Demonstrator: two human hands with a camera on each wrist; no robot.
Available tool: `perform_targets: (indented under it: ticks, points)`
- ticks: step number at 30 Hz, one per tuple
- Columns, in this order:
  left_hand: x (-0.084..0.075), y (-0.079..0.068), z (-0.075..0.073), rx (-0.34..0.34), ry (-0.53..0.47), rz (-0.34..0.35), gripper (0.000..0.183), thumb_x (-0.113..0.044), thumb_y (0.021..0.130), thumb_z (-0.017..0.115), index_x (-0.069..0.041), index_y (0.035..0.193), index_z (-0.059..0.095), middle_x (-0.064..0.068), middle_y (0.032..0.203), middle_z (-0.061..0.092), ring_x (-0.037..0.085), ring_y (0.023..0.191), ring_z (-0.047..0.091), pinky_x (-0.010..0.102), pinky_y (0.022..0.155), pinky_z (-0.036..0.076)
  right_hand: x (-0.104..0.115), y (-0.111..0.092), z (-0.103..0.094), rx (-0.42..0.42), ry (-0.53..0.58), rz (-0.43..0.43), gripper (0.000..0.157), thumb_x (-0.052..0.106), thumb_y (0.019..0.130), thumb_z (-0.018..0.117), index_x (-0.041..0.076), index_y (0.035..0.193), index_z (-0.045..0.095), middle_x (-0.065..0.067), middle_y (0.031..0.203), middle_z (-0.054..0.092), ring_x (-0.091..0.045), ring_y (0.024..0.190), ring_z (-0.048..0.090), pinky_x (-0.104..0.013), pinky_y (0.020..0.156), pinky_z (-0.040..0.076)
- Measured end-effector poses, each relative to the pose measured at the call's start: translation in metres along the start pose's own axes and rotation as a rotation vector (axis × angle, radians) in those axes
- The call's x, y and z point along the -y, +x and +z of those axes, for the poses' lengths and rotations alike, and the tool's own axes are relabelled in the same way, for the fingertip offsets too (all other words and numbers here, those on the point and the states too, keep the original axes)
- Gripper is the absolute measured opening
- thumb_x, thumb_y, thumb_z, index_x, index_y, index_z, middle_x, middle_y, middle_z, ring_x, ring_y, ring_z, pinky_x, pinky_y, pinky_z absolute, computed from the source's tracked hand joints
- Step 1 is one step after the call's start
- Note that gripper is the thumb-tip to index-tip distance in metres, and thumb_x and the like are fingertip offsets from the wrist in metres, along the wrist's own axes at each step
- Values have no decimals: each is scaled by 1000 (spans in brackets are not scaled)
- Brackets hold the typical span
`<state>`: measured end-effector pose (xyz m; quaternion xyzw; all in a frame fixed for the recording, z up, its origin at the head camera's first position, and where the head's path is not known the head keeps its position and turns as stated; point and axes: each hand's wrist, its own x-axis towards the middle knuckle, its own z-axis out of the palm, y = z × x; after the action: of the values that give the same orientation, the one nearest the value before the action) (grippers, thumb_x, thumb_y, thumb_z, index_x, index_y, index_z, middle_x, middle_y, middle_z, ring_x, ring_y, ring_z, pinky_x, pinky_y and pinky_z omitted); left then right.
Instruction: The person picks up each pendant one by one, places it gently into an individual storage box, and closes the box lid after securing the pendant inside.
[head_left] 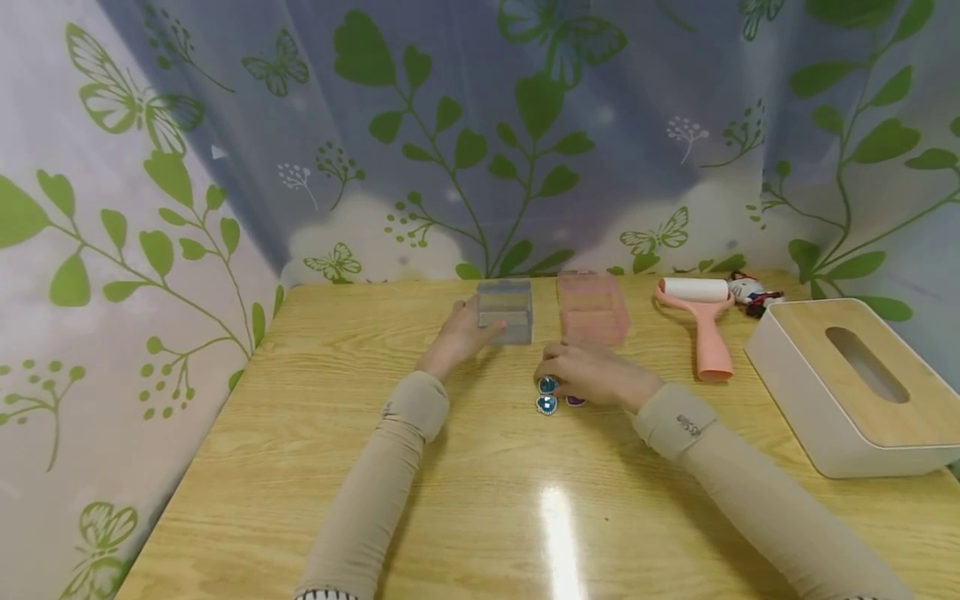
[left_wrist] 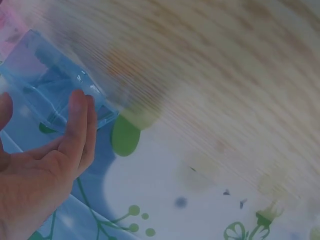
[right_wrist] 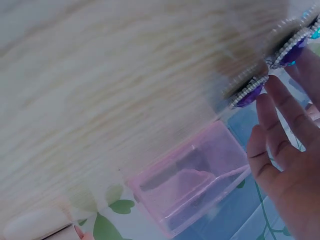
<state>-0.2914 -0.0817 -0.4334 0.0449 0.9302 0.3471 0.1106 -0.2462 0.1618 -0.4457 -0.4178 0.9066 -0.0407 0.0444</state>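
At the far side of the table my left hand point(head_left: 462, 335) holds a clear blue plastic box point(head_left: 504, 300), thumb across its near side and fingers along its left. The left wrist view shows those fingers point(left_wrist: 76, 120) against the box's wall. Beside the blue box stands a clear pink box point(head_left: 592, 304). My right hand point(head_left: 592, 372) reaches down over heart-shaped gem ornaments. Two blue gems point(head_left: 547, 404) show by its fingertips, and purple gems point(right_wrist: 250, 94) edged with small beads touch its fingers in the right wrist view. I cannot tell whether it pinches one.
Right of the pink box lies a lint roller point(head_left: 708, 333) with a peach handle. A small white figure charm point(head_left: 748, 293) is behind it. A white tissue box point(head_left: 847, 392) with a wooden lid stands at the right edge. A leaf-patterned curtain point(head_left: 465, 167) hangs behind the table.
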Motion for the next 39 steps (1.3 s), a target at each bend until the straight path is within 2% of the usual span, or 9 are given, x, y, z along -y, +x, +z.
perform_targets:
  ticks: [9, 13, 16, 22, 28, 31, 34, 35, 39]
  points:
    - [3, 2, 2, -21, -2, 0, 84, -45, 108, 58, -3, 168, 17, 26, 175, 13, 43, 164, 16, 59, 133, 19, -6, 4, 4, -19, 36, -15, 25, 27, 92, 82, 19, 116, 77, 2, 103, 64, -10, 87, 58, -30, 79, 56]
    - [7, -1, 4, -49, -2, -7, 82, -46, 107, 58, -3, 167, 21, 25, 174, 20, 43, 163, 21, 58, 133, 21, -6, 5, 7, -36, 18, -43, 24, 26, 92, 82, 20, 115, 75, 1, 106, 66, -12, 89, 64, -33, 80, 59]
    - [9, -2, 5, -48, -9, -16, 85, -48, 106, 60, -5, 167, 20, 25, 174, 19, 43, 162, 22, 59, 132, 22, -5, 5, 7, -65, 51, -37, 25, 22, 93, 82, 17, 116, 74, -1, 107, 70, -14, 89, 67, -33, 80, 60]
    - [7, 3, 3, -42, -15, 4, 86, -49, 105, 61, -6, 168, 20, 27, 174, 16, 44, 163, 19, 60, 132, 21, -10, 4, -1, -135, 137, 0, 27, 13, 93, 79, 9, 119, 73, -4, 100, 73, -8, 81, 64, -23, 71, 57]
    - [3, 6, 2, -33, -29, 4, 84, -42, 105, 64, -4, 167, 22, 28, 173, 19, 44, 162, 20, 58, 133, 22, -15, 1, -10, -174, 197, 1, 30, 9, 92, 76, 7, 122, 72, -3, 95, 70, -11, 79, 62, -23, 68, 54]
    - [3, 7, 1, -31, -40, 5, 83, -38, 105, 65, -3, 167, 23, 29, 172, 22, 44, 162, 22, 57, 133, 22, -17, 1, -13, -202, 186, 2, 30, 9, 92, 75, 7, 122, 73, -2, 93, 70, -10, 76, 60, -22, 64, 51]
    - [4, 7, 0, -31, -53, 7, 82, -37, 104, 67, -3, 166, 24, 28, 171, 27, 43, 159, 29, 55, 132, 26, -20, 2, -15, -232, 151, 9, 29, 11, 93, 76, 11, 121, 74, -1, 91, 69, -8, 74, 57, -22, 62, 48]
    - [4, 7, -1, -31, -60, 8, 82, -36, 104, 67, -2, 166, 24, 28, 170, 28, 42, 155, 38, 54, 132, 28, -21, 3, -17, -239, 137, 17, 28, 13, 93, 77, 13, 121, 74, -1, 91, 69, -7, 74, 57, -22, 61, 47]
    - [5, 7, -2, -24, -89, 14, 81, -31, 104, 69, -2, 166, 26, 27, 167, 36, 38, 118, 70, 50, 127, 38, -21, 6, -24, -227, 171, 55, 30, 16, 95, 78, 15, 124, 73, 2, 90, 67, -7, 70, 54, -23, 58, 44]
